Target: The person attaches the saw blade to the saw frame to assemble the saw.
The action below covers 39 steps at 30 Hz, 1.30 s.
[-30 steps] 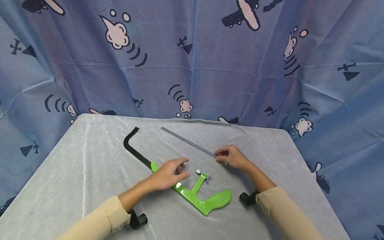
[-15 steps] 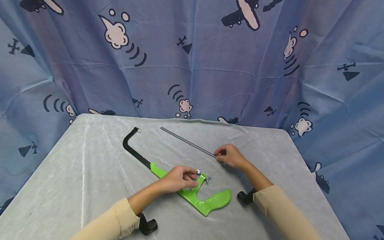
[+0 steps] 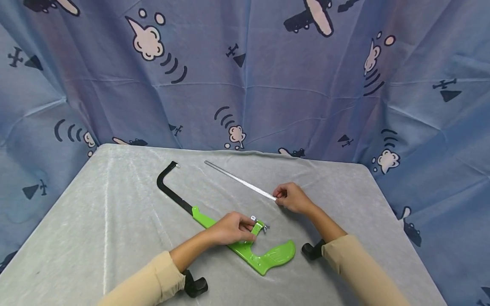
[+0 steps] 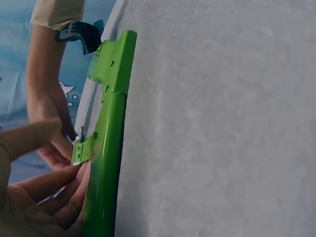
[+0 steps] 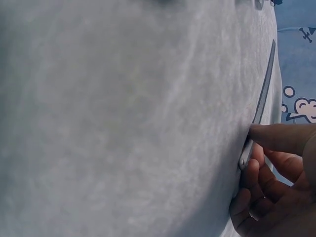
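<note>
A hacksaw frame (image 3: 245, 250) lies on the cloth-covered table, with a black bent front arm and a green handle. My left hand (image 3: 231, 228) is over its green upright post, which carries a wing nut. In the left wrist view the fingers (image 4: 74, 190) are at the frame's post (image 4: 83, 150), while the thumb (image 4: 32, 136) stands apart from it. Further back, my right hand (image 3: 292, 198) pinches the near end of a hacksaw blade (image 3: 241, 180) between thumb and fingers. A hole shows at the blade's end (image 5: 242, 163) in the right wrist view.
A grey cloth covers the table (image 3: 126, 238). Behind it hangs a blue curtain (image 3: 245, 76) with printed planes and clouds. A black wrist mount (image 3: 196, 287) sits under the left sleeve, another mount (image 3: 313, 250) by the right sleeve.
My left hand has moved right along the hacksaw frame to its upright post. The right hand stays at the blade's end; the blade now looks bright instead of dark grey.
</note>
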Each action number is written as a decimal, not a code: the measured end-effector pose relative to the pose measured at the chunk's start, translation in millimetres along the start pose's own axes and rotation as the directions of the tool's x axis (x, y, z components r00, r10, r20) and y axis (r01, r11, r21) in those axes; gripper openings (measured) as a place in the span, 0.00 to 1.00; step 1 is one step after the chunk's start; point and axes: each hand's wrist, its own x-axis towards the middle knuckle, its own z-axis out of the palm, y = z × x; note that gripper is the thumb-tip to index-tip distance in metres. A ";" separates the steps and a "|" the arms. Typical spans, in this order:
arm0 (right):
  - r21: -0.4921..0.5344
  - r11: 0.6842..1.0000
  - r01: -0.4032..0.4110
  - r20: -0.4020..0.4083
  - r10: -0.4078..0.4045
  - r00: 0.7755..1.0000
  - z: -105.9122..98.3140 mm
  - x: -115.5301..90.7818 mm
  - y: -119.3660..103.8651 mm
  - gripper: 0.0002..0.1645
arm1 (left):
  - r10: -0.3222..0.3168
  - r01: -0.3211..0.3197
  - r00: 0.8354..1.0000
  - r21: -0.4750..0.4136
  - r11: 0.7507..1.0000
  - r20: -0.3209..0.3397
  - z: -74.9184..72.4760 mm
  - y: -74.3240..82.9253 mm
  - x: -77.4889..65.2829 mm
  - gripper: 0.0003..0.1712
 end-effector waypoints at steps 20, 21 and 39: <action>-0.025 1.000 0.012 0.012 -0.012 1.000 3.1 0.9 -4.1 0.12 | 0.066 -0.018 0.984 0.279 0.960 -0.164 19.1 -5.0 0.6 0.25; -0.023 1.000 0.014 0.018 -0.014 1.000 2.6 0.8 -4.3 0.12 | 0.062 -0.014 0.985 0.278 0.960 -0.164 19.2 -4.7 0.7 0.24; 0.017 1.000 -0.015 0.106 0.013 0.994 -2.6 -1.1 -10.2 0.13 | 0.026 0.029 0.987 0.330 0.944 -0.161 20.6 -2.1 1.2 0.16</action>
